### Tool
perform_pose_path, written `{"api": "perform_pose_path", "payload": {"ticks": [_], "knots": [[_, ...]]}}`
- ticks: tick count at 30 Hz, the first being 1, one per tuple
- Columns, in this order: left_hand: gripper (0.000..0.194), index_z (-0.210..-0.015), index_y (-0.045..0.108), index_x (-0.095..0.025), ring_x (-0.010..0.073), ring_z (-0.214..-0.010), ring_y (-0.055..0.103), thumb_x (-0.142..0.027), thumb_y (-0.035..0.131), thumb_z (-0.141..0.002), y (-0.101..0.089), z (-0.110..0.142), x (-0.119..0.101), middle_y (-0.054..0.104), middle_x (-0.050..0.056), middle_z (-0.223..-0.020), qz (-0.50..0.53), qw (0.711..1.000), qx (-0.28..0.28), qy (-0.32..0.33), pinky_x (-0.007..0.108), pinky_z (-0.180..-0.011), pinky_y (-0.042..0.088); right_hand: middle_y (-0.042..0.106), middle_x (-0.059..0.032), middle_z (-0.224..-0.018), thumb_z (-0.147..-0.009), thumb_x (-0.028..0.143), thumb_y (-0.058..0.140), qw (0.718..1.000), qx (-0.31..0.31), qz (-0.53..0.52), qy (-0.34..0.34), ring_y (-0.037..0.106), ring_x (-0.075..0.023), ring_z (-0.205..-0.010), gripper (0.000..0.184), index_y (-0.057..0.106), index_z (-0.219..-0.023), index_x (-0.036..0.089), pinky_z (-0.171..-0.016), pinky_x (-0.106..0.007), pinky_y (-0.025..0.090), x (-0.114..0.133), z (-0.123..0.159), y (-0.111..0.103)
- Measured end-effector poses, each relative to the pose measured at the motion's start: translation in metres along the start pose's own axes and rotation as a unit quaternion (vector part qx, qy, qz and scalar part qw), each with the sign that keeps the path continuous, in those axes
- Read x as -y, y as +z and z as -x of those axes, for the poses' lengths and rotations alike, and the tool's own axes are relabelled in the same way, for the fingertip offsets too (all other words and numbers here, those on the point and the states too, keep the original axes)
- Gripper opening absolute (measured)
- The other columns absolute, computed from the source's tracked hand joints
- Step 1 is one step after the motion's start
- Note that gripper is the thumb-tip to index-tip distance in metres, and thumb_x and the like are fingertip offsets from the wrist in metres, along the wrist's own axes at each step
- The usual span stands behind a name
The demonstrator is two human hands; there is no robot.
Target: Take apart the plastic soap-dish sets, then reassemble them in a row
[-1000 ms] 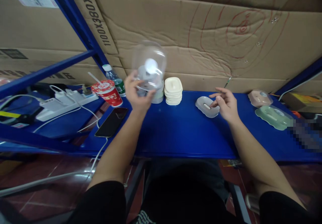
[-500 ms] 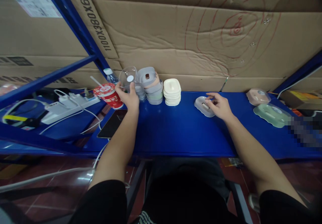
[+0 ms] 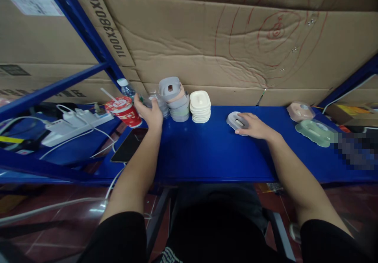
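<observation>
Tabletop (image 3: 206,152) open between obstacles: cream stack (image 3: 201,107), grey dish (image 3: 234,118).

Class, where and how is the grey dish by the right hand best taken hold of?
I'd grip the dish by its outer edges, thumb on the near edge, fingers on the far one, the right hand coming from above and the right. It lies flat and low on the blue table, and the hand already spans those edges.

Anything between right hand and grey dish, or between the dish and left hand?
Nothing visible blocks the right hand: its fingers are around the right side of the grey dish. Between dish and left hand stand the cream stack and, farther left, the stacked containers.
</observation>
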State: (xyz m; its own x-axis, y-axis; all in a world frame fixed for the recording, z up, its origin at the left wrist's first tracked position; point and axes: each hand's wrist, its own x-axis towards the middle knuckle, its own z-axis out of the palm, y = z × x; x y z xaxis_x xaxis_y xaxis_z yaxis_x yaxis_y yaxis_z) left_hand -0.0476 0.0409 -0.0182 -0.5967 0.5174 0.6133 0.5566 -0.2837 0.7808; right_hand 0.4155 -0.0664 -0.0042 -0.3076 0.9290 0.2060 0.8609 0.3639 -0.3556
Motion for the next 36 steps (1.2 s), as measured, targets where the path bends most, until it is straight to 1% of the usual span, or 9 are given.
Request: {"api": "perform_pose_path", "payload": {"ticks": [7,9,12,15,18,24,29,32,36], "knots": [[0.057,-0.14,0.056,-0.012,0.033,-0.143,0.054,-0.057,0.056,-0.105,-0.017,0.031,-0.047,0.06,0.016,-0.148,0.038,0.96,0.003,0.278,0.059,-0.123,0.042,0.059,-0.0158,-0.157,-0.076,0.057,0.088,0.999,0.022,-0.001,-0.028,0.057,-0.046,-0.143,0.087,0.061,-0.153,0.027,-0.119,-0.065,0.047,-0.001,-0.004,0.011],[0.043,-0.129,0.063,-0.018,0.0304,-0.127,0.066,-0.052,0.055,-0.105,-0.017,0.049,-0.063,0.07,0.012,-0.129,0.075,0.935,0.077,0.338,0.057,-0.112,0.051,0.067,-0.0151,-0.148,-0.077,0.05,0.088,0.997,0.026,-0.029,-0.063,0.063,-0.0429,-0.137,0.08,0.064,-0.149,0.026,-0.116,-0.064,0.049,0.007,-0.005,0.011],[0.033,-0.123,0.069,-0.023,0.0288,-0.115,0.073,-0.046,0.064,-0.101,-0.014,0.08,-0.085,0.076,0.011,-0.119,0.082,0.855,0.292,0.422,0.051,-0.104,0.058,0.072,-0.0124,-0.139,-0.078,0.047,0.087,0.99,0.049,-0.083,-0.107,0.07,-0.0379,-0.126,0.075,0.066,-0.147,0.027,-0.11,-0.059,0.054,0.026,-0.004,0.011],[0.056,-0.141,0.065,-0.019,0.034,-0.132,0.067,-0.055,0.07,-0.097,-0.009,0.107,-0.097,0.067,0.019,-0.143,0.063,0.759,0.46,0.457,0.051,-0.107,0.058,0.074,-0.0104,-0.139,-0.079,0.049,0.087,0.979,0.072,-0.134,-0.134,0.072,-0.035,-0.124,0.073,0.067,-0.145,0.028,-0.107,-0.056,0.056,0.043,-0.001,0.012],[0.075,-0.157,0.051,-0.015,0.0362,-0.142,0.06,-0.057,0.07,-0.098,-0.004,0.119,-0.094,0.057,0.023,-0.156,0.042,0.725,0.533,0.435,0.052,-0.114,0.055,0.074,-0.0096,-0.141,-0.079,0.05,0.088,0.97,0.069,-0.165,-0.167,0.071,-0.0342,-0.127,0.07,0.069,-0.143,0.029,-0.109,-0.054,0.056,0.052,0.0,0.017],[0.063,-0.155,0.051,-0.017,0.0316,-0.141,0.062,-0.033,0.071,-0.098,0.001,0.11,-0.081,0.059,0.019,-0.154,0.021,0.733,0.548,0.403,0.046,-0.112,0.058,0.076,-0.0113,-0.135,-0.087,0.054,0.083,0.957,-0.007,-0.202,-0.21,0.074,-0.0318,-0.121,0.06,0.071,-0.14,0.028,-0.103,-0.05,0.059,0.054,-0.003,0.024],[0.036,-0.125,0.07,-0.019,0.0247,-0.124,0.073,-0.009,0.066,-0.091,-0.002,0.103,-0.086,0.074,0.012,-0.133,0.064,0.803,0.447,0.389,0.042,-0.104,0.062,0.072,-0.0132,-0.143,-0.087,0.08,0.07,0.936,-0.094,-0.259,-0.218,0.07,-0.0343,-0.129,0.08,0.062,-0.15,0.03,-0.108,-0.053,0.058,0.056,0.0,0.019],[0.03,-0.12,0.071,-0.019,0.0214,-0.111,0.076,-0.011,0.069,-0.091,-0.003,0.102,-0.087,0.079,0.01,-0.12,0.107,0.831,0.42,0.348,0.035,-0.092,0.065,0.074,-0.0127,-0.139,-0.084,0.078,0.075,0.94,-0.132,-0.253,-0.185,0.072,-0.0342,-0.125,0.079,0.065,-0.145,0.03,-0.1,-0.05,0.061,0.061,0.003,0.015],[0.051,-0.143,0.061,-0.017,0.0222,-0.104,0.077,-0.036,0.074,-0.097,-0.005,0.106,-0.091,0.075,0.016,-0.13,0.147,0.813,0.405,0.392,0.035,-0.084,0.066,0.08,-0.0047,-0.093,-0.093,0.066,0.072,0.932,-0.202,-0.291,-0.078,0.076,-0.0234,-0.08,0.044,0.074,-0.11,0.026,-0.072,-0.04,0.064,0.066,0.003,0.016]]}}
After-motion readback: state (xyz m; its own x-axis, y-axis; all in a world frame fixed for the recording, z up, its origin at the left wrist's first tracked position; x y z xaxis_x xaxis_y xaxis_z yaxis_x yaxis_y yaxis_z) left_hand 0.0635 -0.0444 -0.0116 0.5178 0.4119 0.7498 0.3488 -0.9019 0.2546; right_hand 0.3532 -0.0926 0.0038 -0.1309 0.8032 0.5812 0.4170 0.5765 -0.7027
